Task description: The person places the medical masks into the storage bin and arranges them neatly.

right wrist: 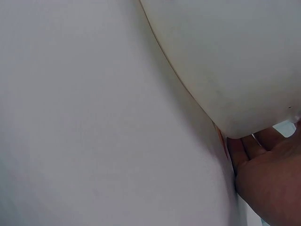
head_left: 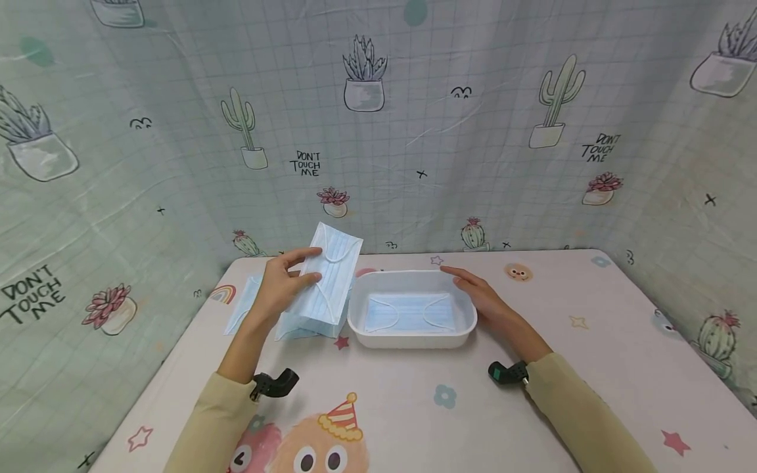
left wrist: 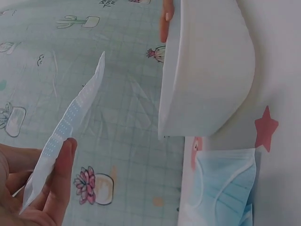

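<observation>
In the head view my left hand (head_left: 280, 284) pinches a light blue face mask (head_left: 332, 272), raised and tilted, by its left edge. The left wrist view shows this mask (left wrist: 70, 120) nearly edge-on between thumb and fingers. A white plastic container (head_left: 414, 341) stands to its right, with another mask (head_left: 409, 313) lying flat inside, ear loops up. My right hand (head_left: 487, 303) holds the container's right side near the back corner. In the right wrist view its fingers (right wrist: 254, 149) bend against the outer wall; the thumb's place is hard to make out.
More blue masks (head_left: 307, 326) lie on the table left of the container, partly hidden behind the raised mask. Another mask (head_left: 244, 303) lies farther left, behind my left forearm. A patterned cloth (head_left: 414, 197) hangs behind the table's back edge.
</observation>
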`<state>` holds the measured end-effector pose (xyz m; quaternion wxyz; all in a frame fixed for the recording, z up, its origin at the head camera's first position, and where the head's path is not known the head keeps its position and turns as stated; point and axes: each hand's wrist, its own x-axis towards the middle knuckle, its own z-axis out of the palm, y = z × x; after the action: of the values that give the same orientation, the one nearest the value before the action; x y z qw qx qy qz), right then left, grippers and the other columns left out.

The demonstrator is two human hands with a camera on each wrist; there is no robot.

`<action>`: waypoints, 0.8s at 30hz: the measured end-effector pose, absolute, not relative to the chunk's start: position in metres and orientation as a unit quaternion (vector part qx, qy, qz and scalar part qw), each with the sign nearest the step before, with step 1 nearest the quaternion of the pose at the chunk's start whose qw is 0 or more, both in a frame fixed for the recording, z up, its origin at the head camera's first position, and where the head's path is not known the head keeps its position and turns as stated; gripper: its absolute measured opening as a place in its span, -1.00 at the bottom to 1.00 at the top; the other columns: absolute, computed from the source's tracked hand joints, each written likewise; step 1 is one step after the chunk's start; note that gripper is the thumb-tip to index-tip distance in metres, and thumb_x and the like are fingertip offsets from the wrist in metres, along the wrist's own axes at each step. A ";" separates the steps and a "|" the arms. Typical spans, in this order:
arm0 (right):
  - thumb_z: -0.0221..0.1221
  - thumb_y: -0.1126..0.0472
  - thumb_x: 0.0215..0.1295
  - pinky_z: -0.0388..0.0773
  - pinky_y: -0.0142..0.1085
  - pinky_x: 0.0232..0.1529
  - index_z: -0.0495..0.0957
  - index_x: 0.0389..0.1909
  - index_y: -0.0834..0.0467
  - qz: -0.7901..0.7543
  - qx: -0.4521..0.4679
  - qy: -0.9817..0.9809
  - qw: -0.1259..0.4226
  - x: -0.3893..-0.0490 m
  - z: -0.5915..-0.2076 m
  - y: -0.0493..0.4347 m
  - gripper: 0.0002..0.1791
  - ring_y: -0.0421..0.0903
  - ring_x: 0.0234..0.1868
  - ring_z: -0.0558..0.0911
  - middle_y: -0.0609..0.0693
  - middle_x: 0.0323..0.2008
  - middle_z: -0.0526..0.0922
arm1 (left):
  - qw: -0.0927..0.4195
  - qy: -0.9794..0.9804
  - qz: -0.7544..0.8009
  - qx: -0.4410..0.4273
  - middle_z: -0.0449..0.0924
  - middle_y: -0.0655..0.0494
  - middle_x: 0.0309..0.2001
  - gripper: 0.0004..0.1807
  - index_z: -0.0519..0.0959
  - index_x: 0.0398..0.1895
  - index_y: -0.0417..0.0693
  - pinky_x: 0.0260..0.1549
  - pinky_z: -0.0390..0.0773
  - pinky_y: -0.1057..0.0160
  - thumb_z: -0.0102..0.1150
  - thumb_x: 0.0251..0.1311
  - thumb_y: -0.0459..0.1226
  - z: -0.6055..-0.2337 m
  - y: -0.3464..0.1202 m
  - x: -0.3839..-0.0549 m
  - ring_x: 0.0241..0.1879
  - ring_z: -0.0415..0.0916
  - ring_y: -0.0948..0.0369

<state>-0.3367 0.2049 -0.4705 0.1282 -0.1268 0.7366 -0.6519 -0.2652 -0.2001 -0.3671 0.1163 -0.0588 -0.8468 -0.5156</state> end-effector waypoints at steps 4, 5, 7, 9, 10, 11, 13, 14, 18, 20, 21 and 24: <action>-0.20 0.11 0.70 -0.03 0.19 0.62 0.23 0.59 -0.02 -0.657 -0.129 0.731 0.129 -0.337 -0.471 0.205 -0.48 0.15 0.68 -0.02 -0.02 0.69 -0.06 | 0.107 -0.846 -0.517 -0.077 0.45 -0.05 0.43 -0.48 0.60 0.31 -0.02 -0.04 0.62 0.37 0.37 0.26 -0.38 -0.363 -0.195 -0.269 0.25 0.55 -0.06; -0.20 0.11 0.70 -0.03 0.18 0.62 0.23 0.59 -0.02 -0.659 -0.129 0.730 0.130 -0.338 -0.471 0.205 -0.48 0.15 0.68 -0.01 -0.02 0.69 -0.06 | 0.103 -0.845 -0.519 -0.080 0.45 -0.05 0.43 -0.48 0.60 0.31 -0.02 -0.04 0.61 0.38 0.37 0.26 -0.38 -0.362 -0.193 -0.270 0.26 0.53 -0.05; -0.20 0.10 0.70 -0.03 0.18 0.62 0.23 0.59 -0.03 -0.659 -0.128 0.730 0.131 -0.338 -0.471 0.206 -0.48 0.15 0.68 -0.01 -0.03 0.69 -0.06 | 0.095 -0.844 -0.521 -0.084 0.46 -0.03 0.42 -0.48 0.61 0.30 -0.02 -0.05 0.59 0.41 0.37 0.25 -0.38 -0.361 -0.191 -0.272 0.28 0.49 -0.01; -0.18 0.10 0.70 -0.03 0.19 0.62 0.23 0.59 -0.04 -0.658 -0.129 0.731 0.132 -0.339 -0.472 0.206 -0.48 0.15 0.68 -0.01 -0.03 0.69 -0.06 | 0.084 -0.839 -0.530 -0.090 0.47 -0.04 0.41 -0.48 0.61 0.30 -0.03 -0.08 0.61 0.40 0.37 0.25 -0.40 -0.360 -0.188 -0.275 0.23 0.53 -0.04; -0.18 0.09 0.70 -0.03 0.19 0.62 0.24 0.59 -0.04 -0.657 -0.129 0.731 0.133 -0.339 -0.473 0.206 -0.48 0.15 0.68 -0.01 -0.03 0.69 -0.06 | 0.079 -0.839 -0.531 -0.092 0.46 -0.05 0.41 -0.48 0.60 0.30 -0.04 -0.10 0.62 0.40 0.37 0.25 -0.40 -0.360 -0.187 -0.276 0.20 0.55 -0.05; -0.17 0.09 0.70 -0.03 0.19 0.62 0.24 0.59 -0.04 -0.657 -0.129 0.731 0.133 -0.339 -0.473 0.206 -0.48 0.15 0.68 -0.01 -0.03 0.69 -0.06 | 0.075 -0.838 -0.532 -0.093 0.46 -0.05 0.41 -0.48 0.60 0.30 -0.04 -0.11 0.64 0.39 0.37 0.25 -0.40 -0.360 -0.185 -0.278 0.17 0.57 -0.05; -0.17 0.09 0.69 -0.03 0.19 0.62 0.24 0.59 -0.04 -0.658 -0.130 0.730 0.134 -0.339 -0.474 0.206 -0.48 0.15 0.68 -0.01 -0.03 0.69 -0.06 | 0.068 -0.839 -0.531 -0.096 0.45 -0.07 0.42 -0.48 0.60 0.30 -0.04 -0.10 0.66 0.34 0.37 0.25 -0.40 -0.360 -0.182 -0.281 0.12 0.60 -0.06; -0.17 0.09 0.69 -0.02 0.19 0.62 0.24 0.59 -0.04 -0.658 -0.131 0.730 0.134 -0.340 -0.474 0.206 -0.48 0.16 0.68 -0.01 -0.03 0.69 -0.06 | 0.064 -0.841 -0.529 -0.096 0.45 -0.06 0.43 -0.48 0.61 0.30 -0.03 -0.09 0.66 0.33 0.38 0.25 -0.39 -0.360 -0.181 -0.283 0.13 0.60 -0.05; -0.17 0.08 0.70 -0.01 0.19 0.61 0.23 0.59 -0.04 -0.663 -0.133 0.725 0.134 -0.339 -0.474 0.207 -0.48 0.16 0.68 0.00 -0.03 0.69 -0.06 | 0.047 -0.846 -0.522 -0.097 0.46 -0.05 0.43 -0.47 0.62 0.29 0.00 -0.02 0.65 0.25 0.39 0.23 -0.38 -0.357 -0.174 -0.290 0.12 0.59 -0.03; -0.17 0.08 0.70 -0.01 0.19 0.61 0.23 0.59 -0.03 -0.662 -0.135 0.725 0.133 -0.339 -0.474 0.207 -0.47 0.16 0.68 0.01 -0.03 0.69 -0.07 | 0.038 -0.849 -0.517 -0.098 0.48 -0.03 0.42 -0.47 0.62 0.29 0.03 -0.02 0.63 0.24 0.40 0.22 -0.38 -0.355 -0.171 -0.293 0.09 0.59 -0.02; -0.17 0.08 0.70 0.00 0.19 0.61 0.23 0.59 -0.03 -0.663 -0.137 0.724 0.133 -0.339 -0.473 0.207 -0.47 0.17 0.67 0.01 -0.02 0.69 -0.07 | 0.033 -0.850 -0.516 -0.099 0.49 -0.03 0.41 -0.47 0.63 0.28 0.03 -0.02 0.63 0.24 0.40 0.22 -0.38 -0.353 -0.169 -0.294 0.08 0.60 -0.01; -0.18 0.09 0.70 0.01 0.19 0.61 0.22 0.60 -0.01 -0.663 -0.140 0.724 0.133 -0.338 -0.473 0.206 -0.47 0.18 0.67 0.03 -0.01 0.69 -0.06 | 0.021 -0.856 -0.506 -0.106 0.52 0.02 0.40 -0.49 0.64 0.26 0.07 -0.03 0.60 0.25 0.40 0.21 -0.37 -0.347 -0.165 -0.298 0.08 0.58 0.02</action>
<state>-0.3380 0.2064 -0.4727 0.1328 -0.1398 0.7236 -0.6628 -0.2975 -0.1654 -0.3474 0.0212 -0.1060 -0.8557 -0.5061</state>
